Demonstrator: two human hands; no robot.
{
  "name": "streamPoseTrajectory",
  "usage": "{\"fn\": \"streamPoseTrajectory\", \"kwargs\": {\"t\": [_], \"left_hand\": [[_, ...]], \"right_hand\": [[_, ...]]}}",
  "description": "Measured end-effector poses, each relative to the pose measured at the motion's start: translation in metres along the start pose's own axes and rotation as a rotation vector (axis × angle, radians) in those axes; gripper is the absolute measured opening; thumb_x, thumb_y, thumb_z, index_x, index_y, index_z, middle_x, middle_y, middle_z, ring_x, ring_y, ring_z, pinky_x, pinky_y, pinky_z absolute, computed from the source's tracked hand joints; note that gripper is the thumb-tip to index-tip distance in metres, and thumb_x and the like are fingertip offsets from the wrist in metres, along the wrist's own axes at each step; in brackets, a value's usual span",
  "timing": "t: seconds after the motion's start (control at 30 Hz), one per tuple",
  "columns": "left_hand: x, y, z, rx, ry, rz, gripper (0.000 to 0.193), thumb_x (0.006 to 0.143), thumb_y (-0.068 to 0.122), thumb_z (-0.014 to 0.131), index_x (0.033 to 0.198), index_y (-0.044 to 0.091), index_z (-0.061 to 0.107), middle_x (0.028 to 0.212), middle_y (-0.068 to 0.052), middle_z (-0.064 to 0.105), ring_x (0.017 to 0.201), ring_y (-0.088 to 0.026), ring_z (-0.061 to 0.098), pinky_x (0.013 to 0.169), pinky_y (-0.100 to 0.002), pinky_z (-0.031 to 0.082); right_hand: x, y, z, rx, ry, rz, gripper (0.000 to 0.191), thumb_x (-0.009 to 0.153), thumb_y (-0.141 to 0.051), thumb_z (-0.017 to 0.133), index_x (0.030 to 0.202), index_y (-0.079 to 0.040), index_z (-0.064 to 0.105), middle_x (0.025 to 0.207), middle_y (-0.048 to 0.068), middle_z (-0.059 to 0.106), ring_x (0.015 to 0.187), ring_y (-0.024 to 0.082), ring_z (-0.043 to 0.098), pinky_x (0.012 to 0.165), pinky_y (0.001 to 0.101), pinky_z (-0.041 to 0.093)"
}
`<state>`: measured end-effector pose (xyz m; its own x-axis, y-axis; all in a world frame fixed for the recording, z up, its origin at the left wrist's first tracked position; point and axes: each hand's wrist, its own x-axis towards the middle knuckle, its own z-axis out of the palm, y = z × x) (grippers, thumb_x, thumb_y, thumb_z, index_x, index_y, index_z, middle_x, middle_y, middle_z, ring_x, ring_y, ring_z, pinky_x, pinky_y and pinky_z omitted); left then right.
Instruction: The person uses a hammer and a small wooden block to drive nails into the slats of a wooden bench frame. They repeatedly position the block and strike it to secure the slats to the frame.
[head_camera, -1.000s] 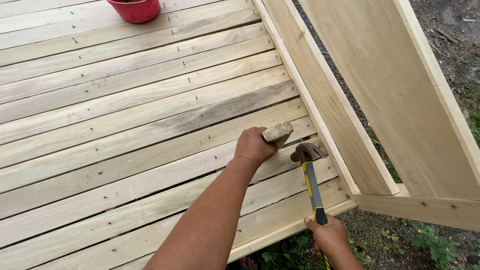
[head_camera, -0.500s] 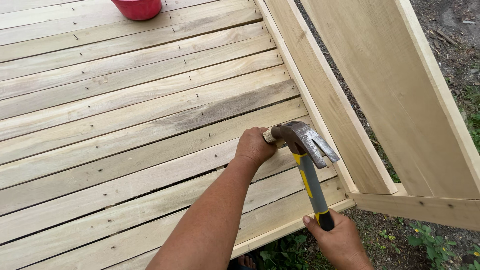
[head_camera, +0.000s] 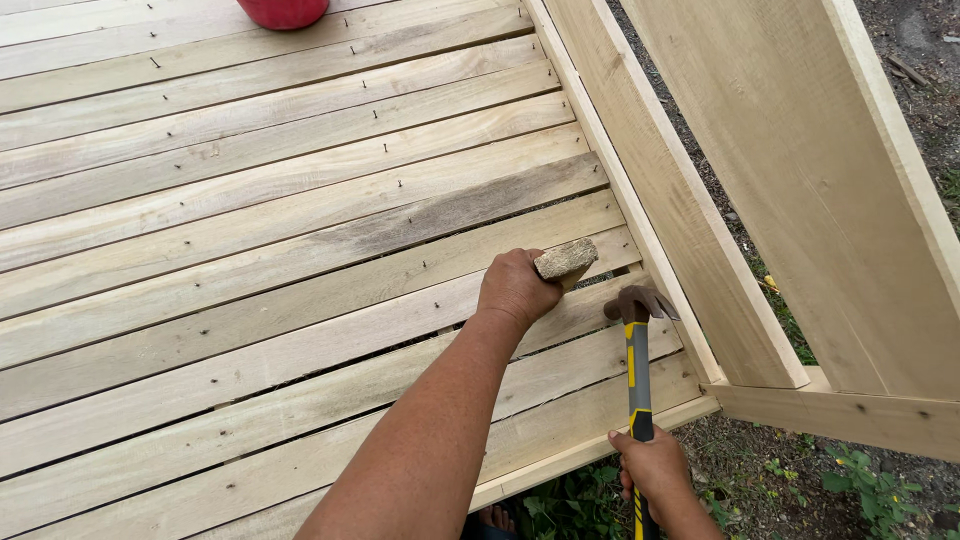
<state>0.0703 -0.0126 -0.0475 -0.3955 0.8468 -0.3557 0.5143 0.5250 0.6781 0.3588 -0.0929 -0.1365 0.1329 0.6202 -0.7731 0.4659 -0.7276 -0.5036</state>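
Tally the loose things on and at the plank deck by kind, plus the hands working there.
Hands: 2, left hand, right hand
Hammer: 1
Wooden block: 1
Red container: 1
Total: 5

One head-worn camera looks steeply down from close above the plank deck (head_camera: 250, 250), facing its far right edge (railing boards (head_camera: 800, 180) fill the upper right), forearms entering from the frame's bottom.

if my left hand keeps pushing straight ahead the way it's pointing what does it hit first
The left hand points up and right, gripping a small wood block. Straight on, the block would probably meet the slanted side board edging the slats, though depth is hard to judge.
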Motion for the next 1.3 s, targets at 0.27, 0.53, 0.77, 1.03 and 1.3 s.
{"fn": "streamPoseTrajectory", "kwargs": {"t": [0.27, 0.53, 0.77, 1.03, 1.3], "left_hand": [[-0.001, 0.003, 0.003, 0.058, -0.03, 0.013, 0.026, 0.086, 0.039, 0.075, 0.099, 0.018, 0.079, 0.089, -0.009, 0.078, 0.085, -0.024, 0.077, 0.085, -0.036, 0.062], [-0.001, 0.004, 0.001, 0.043, -0.038, 0.005, 0.026, 0.085, 0.039, 0.076, 0.099, 0.017, 0.079, 0.089, -0.009, 0.078, 0.085, -0.024, 0.076, 0.085, -0.037, 0.062], [-0.001, 0.003, -0.002, 0.033, -0.029, 0.025, 0.026, 0.084, 0.039, 0.077, 0.097, 0.017, 0.08, 0.089, -0.01, 0.078, 0.085, -0.025, 0.077, 0.086, -0.036, 0.061], [-0.002, 0.002, -0.002, 0.0, 0.002, 0.044, 0.026, 0.081, 0.035, 0.078, 0.097, 0.016, 0.081, 0.09, -0.012, 0.078, 0.086, -0.028, 0.076, 0.086, -0.037, 0.06], [-0.001, 0.006, -0.003, 0.013, -0.048, 0.025, 0.023, 0.085, 0.036, 0.076, 0.096, 0.015, 0.08, 0.087, -0.009, 0.078, 0.082, -0.023, 0.077, 0.084, -0.035, 0.062]], "right_hand": [[0.04, 0.093, -0.005, -0.22, 0.109, 0.113, 0.034, 0.091, -0.034, 0.079, 0.093, -0.005, 0.063, 0.06, 0.013, 0.056, 0.049, 0.023, 0.057, 0.048, 0.0383, 0.045], [0.026, 0.06, -0.018, -0.036, 0.328, -0.014, 0.033, 0.088, -0.031, 0.08, 0.086, -0.002, 0.064, 0.055, 0.012, 0.055, 0.042, 0.021, 0.052, 0.044, 0.0407, 0.044], [0.026, 0.006, -0.014, -0.325, 0.396, -0.054, 0.042, 0.09, -0.041, 0.078, 0.09, 0.0, 0.069, 0.061, 0.014, 0.066, 0.051, 0.027, 0.066, 0.054, 0.0424, 0.053], [0.028, 0.044, -0.044, -0.419, 0.563, -0.255, 0.041, 0.086, -0.048, 0.078, 0.103, -0.011, 0.076, 0.078, 0.012, 0.07, 0.075, 0.029, 0.074, 0.078, 0.0442, 0.056], [0.068, 0.028, -0.059, -0.69, 0.456, -0.197, 0.038, 0.085, -0.049, 0.08, 0.103, -0.016, 0.08, 0.08, 0.011, 0.076, 0.082, 0.032, 0.071, 0.081, 0.0464, 0.055]]}}
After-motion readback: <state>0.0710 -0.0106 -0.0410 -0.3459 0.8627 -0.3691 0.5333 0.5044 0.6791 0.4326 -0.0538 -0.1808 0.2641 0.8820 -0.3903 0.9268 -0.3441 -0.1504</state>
